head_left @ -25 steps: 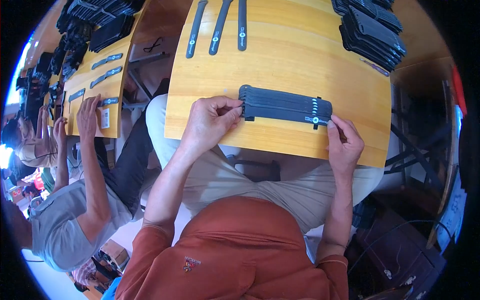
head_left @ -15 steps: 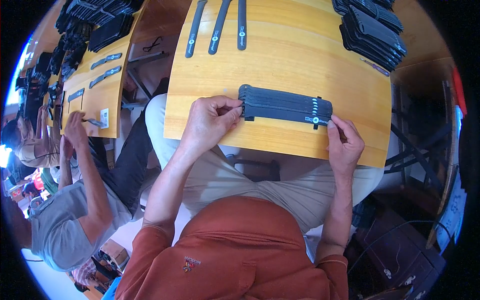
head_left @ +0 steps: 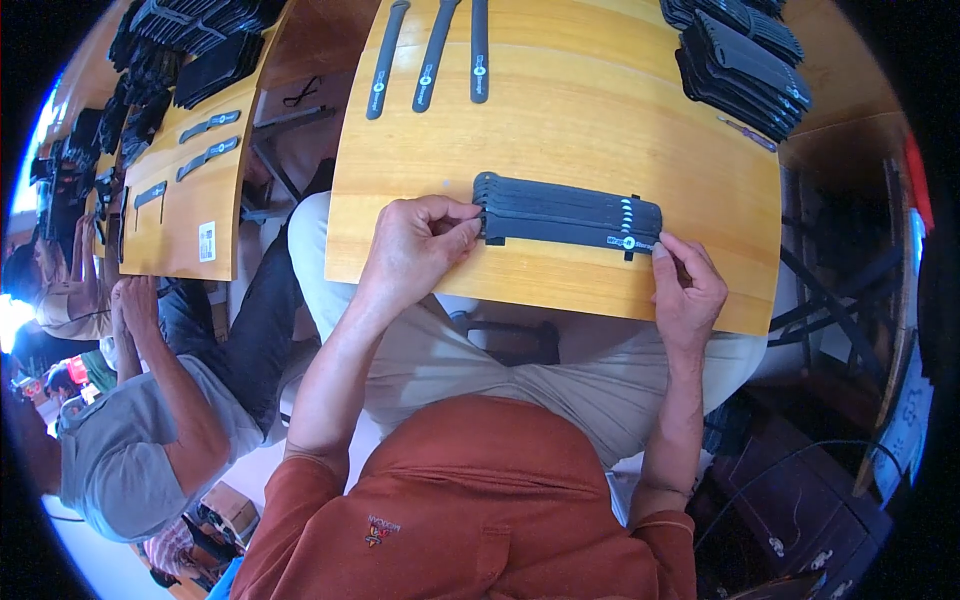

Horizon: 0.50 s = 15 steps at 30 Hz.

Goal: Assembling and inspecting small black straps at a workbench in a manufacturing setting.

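A row of dark grey straps (head_left: pixel 555 192) lies overlapped like a fan near the front edge of the wooden table (head_left: pixel 560 290). Short black tabs (head_left: pixel 629 256) poke out beneath it close to both ends. My left hand (head_left: pixel 415 250) pinches the rounded left end of the nearest strap (head_left: pixel 560 231) between thumb and fingers. At the opposite end, my right hand (head_left: pixel 690 285) is closed on that same strap's tip by thumb and forefinger. The strap lies flat along the front of the row, with pale printing near its right end.
Three single straps (head_left: pixel 479 60) lie lengthwise at the far left of the table. Piled straps (head_left: pixel 740 75) stand at the far right, a thin screwdriver-like tool (head_left: pixel 747 134) beside them. Left, a co-worker in a grey shirt (head_left: pixel 150 440) sits at another table (head_left: pixel 150 250) bearing straps.
My hands stay at both ends of the nearest strap, with hardly any shift. The co-worker's hands have drawn back from their table toward their body.
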Available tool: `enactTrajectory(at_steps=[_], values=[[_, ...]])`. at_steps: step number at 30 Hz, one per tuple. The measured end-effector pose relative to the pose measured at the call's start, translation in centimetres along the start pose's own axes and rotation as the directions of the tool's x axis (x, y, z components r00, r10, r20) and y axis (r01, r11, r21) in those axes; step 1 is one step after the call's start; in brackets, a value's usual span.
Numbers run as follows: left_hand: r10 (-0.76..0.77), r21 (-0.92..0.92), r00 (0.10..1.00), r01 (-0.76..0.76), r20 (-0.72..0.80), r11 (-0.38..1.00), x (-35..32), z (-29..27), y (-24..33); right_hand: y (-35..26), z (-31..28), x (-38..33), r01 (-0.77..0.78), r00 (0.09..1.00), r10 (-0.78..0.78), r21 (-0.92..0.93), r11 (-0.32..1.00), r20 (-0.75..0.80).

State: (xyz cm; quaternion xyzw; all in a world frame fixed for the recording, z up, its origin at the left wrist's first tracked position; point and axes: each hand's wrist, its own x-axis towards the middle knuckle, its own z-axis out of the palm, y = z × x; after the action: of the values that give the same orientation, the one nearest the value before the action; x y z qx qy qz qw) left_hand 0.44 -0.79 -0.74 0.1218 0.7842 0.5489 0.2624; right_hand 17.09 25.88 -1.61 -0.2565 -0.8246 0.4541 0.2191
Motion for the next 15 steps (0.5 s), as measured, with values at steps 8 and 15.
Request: enactTrajectory(at_steps=[8, 15], values=[[-0.041, 0.006, 0.999, 0.041, 0.012, 0.999, -0.06, -0.02, 0.17, -0.15, 0.18, -0.1, 0.051, 0.999, -0.051, 0.027, 0.998, -0.007], [-0.07, -0.025, 0.997, 0.07, 0.017, 0.997, -0.15, 0.0, 0.73, -0.31, 0.42, 0.04, 0.165, 0.986, -0.165, -0.015, 0.986, -0.037]])
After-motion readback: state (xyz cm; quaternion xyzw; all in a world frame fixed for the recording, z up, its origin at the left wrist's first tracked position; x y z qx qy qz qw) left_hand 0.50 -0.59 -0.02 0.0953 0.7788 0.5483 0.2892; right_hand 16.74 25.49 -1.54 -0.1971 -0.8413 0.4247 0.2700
